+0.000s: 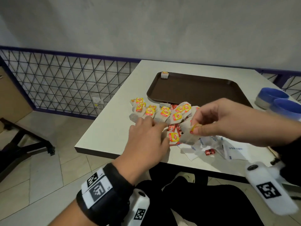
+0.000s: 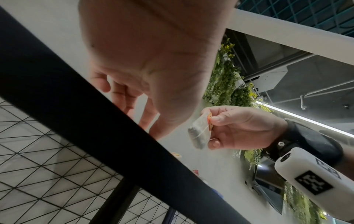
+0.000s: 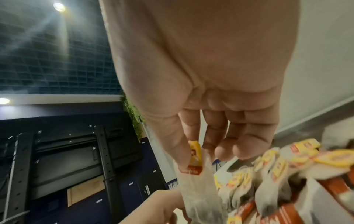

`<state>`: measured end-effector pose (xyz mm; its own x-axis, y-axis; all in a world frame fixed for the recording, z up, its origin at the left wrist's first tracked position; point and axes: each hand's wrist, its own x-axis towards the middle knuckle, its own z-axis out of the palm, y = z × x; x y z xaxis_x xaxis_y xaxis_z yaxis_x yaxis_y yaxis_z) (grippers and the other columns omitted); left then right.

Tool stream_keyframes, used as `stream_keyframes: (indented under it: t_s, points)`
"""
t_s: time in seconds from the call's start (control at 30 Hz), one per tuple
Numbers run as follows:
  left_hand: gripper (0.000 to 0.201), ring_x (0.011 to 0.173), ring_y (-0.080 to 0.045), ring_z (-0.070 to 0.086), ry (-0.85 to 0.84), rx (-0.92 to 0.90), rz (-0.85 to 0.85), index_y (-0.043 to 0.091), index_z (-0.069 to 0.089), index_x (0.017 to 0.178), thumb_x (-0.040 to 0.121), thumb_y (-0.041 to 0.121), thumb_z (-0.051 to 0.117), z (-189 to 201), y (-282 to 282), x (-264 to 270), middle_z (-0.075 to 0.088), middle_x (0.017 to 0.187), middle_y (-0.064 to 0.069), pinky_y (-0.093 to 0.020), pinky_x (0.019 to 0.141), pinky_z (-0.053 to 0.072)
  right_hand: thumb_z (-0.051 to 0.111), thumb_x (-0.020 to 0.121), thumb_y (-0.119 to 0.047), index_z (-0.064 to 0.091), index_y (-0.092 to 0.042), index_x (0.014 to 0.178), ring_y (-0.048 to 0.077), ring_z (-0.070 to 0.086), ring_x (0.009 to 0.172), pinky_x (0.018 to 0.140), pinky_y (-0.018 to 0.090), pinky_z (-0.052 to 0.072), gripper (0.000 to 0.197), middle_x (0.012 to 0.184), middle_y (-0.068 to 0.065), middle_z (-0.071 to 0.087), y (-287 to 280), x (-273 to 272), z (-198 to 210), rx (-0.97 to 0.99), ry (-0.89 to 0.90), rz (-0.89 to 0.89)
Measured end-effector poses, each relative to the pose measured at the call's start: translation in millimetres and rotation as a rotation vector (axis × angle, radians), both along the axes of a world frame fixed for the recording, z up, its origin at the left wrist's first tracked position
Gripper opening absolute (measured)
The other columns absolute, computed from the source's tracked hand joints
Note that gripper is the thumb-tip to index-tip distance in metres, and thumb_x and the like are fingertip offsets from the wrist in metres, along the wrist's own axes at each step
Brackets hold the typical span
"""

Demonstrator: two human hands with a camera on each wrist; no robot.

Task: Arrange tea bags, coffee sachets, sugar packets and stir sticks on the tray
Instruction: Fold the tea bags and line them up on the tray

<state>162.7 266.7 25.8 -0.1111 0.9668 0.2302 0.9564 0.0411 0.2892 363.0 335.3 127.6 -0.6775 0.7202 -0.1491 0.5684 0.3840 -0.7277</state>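
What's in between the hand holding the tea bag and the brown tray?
In the head view, loose tea bags on red coffee sachets lie on the table between the right hand, which pinches a tea bag, and the tray.

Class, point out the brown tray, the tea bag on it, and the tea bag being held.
brown tray (image 1: 195, 90), head view, bare floor.
tea bag on tray (image 1: 164, 75), head view, pouch.
held tea bag (image 2: 199, 133), left wrist view, pouch.

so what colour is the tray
Dark brown, the tray shows best in the head view.
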Motion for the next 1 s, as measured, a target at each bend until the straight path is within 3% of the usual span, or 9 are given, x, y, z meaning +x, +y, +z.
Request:
stream_keyframes:
  t_s: [0.1,0.23,0.3,0.4,0.53,0.67,0.77,0.87,1.0]
  points:
    - [0.034,0.117,-0.022,0.038,0.033,-0.013,0.028,0.037,0.06,0.127,0.096,0.048,0.05,0,7,4,0.051,0.123,0.004,-0.042,0.092,0.036,0.083,0.081,-0.019,0.081,-0.018,0.085,0.01,0.068,0.076,0.073,0.027,0.052,0.004,0.084,0.001,0.078,1,-1,-11,-0.1,0.003,-0.007]
    - [0.015,0.112,-0.017,0.042,-0.073,0.029,0.033,0.035,0.062,0.102,0.092,0.045,0.056,5,10,4,0.054,0.112,0.012,-0.037,0.086,0.032,0.085,0.08,-0.019,0.081,-0.017,0.086,0.021,0.067,0.081,0.08,0.039,0.056,0.008,0.092,0.006,0.078,1,-6,-25,-0.139,0.05,-0.073]
    - [0.008,0.103,-0.014,0.05,-0.236,0.069,0.02,0.034,0.063,0.091,0.089,0.042,0.062,9,9,3,0.06,0.098,0.018,-0.036,0.084,0.036,0.085,0.079,-0.018,0.081,-0.017,0.086,0.032,0.066,0.084,0.09,0.049,0.057,0.008,0.099,0.014,0.077,1,-10,-28,-0.145,0.107,-0.092]
    - [0.009,0.078,-0.009,0.061,-0.64,0.122,-0.011,0.028,0.066,0.08,0.085,0.034,0.072,12,6,-1,0.067,0.08,0.015,-0.036,0.075,0.051,0.082,0.082,-0.012,0.08,-0.012,0.087,0.033,0.071,0.091,0.094,0.051,0.056,0.005,0.099,0.017,0.076,2,-15,-28,-0.179,0.206,-0.048]
    - [0.004,0.06,-0.012,0.062,-1.041,0.116,-0.071,0.01,0.07,0.084,0.086,0.009,0.074,20,2,-3,0.069,0.073,-0.007,-0.022,0.056,0.049,0.078,0.085,-0.011,0.078,-0.011,0.091,0.031,0.074,0.099,0.094,0.045,0.058,0.006,0.099,0.011,0.079,6,-21,-22,-0.177,0.307,-0.015]
    - [0.006,0.066,-0.014,0.061,-1.257,0.096,-0.131,0.006,0.069,0.093,0.087,0.006,0.069,23,-3,-5,0.067,0.079,-0.012,-0.025,0.058,0.049,0.078,0.085,-0.014,0.076,-0.008,0.096,0.037,0.071,0.086,0.081,0.044,0.058,0.013,0.096,0.014,0.078,8,-27,-16,-0.127,0.348,-0.035]
    - [0.024,0.081,-0.026,0.069,-1.508,0.075,-0.16,0.004,0.066,0.1,0.081,0.017,0.068,25,-4,-6,0.068,0.095,-0.023,-0.036,0.064,0.058,0.078,0.087,-0.014,0.077,-0.013,0.093,0.045,0.071,0.089,0.077,0.051,0.062,0.006,0.091,0.012,0.078,8,-32,-12,-0.04,0.338,-0.045]
    - [0.026,0.086,-0.033,0.07,-1.496,0.126,-0.171,0.003,0.063,0.107,0.086,0.013,0.074,24,-6,-7,0.071,0.093,-0.02,-0.045,0.072,0.062,0.078,0.088,-0.014,0.074,-0.016,0.098,0.042,0.071,0.082,0.073,0.054,0.063,0.011,0.087,0.01,0.076,5,-37,-10,0.041,0.334,-0.046]
    - [0.016,0.083,-0.037,0.069,-1.289,0.207,-0.19,0.004,0.065,0.104,0.089,0.001,0.07,21,-9,-13,0.072,0.087,-0.022,-0.055,0.085,0.059,0.081,0.085,-0.018,0.062,-0.027,0.126,0.027,0.072,0.071,0.075,0.05,0.063,0.046,0.084,0.005,0.075,5,-42,-7,0.113,0.262,-0.039]
